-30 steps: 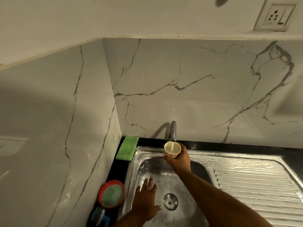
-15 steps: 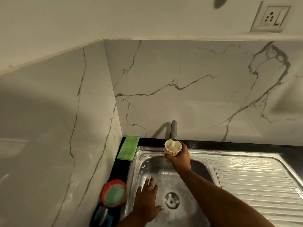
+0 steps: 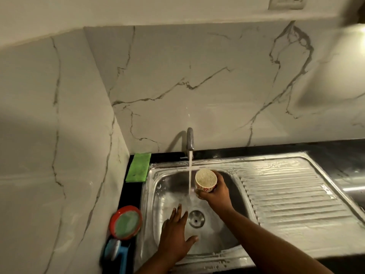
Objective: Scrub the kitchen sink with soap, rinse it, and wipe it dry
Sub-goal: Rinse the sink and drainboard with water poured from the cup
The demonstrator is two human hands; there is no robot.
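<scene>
Shiny metal sink (image 3: 296,194) (wet), glossy marble wall (image 3: 217,86), cloth (image 3: 138,167)

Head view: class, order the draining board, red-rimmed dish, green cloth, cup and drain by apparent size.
1. draining board
2. red-rimmed dish
3. green cloth
4. cup
5. drain
The dish lies nearer the camera, so its lead over the cloth is unsure.

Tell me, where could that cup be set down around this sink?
The ribbed drainboard right of the basin is bare, though soapy. The left ledge is crowded: green cloth, red dish, blue tool. In the basin, the left hand lies flat beside the drain.
</scene>
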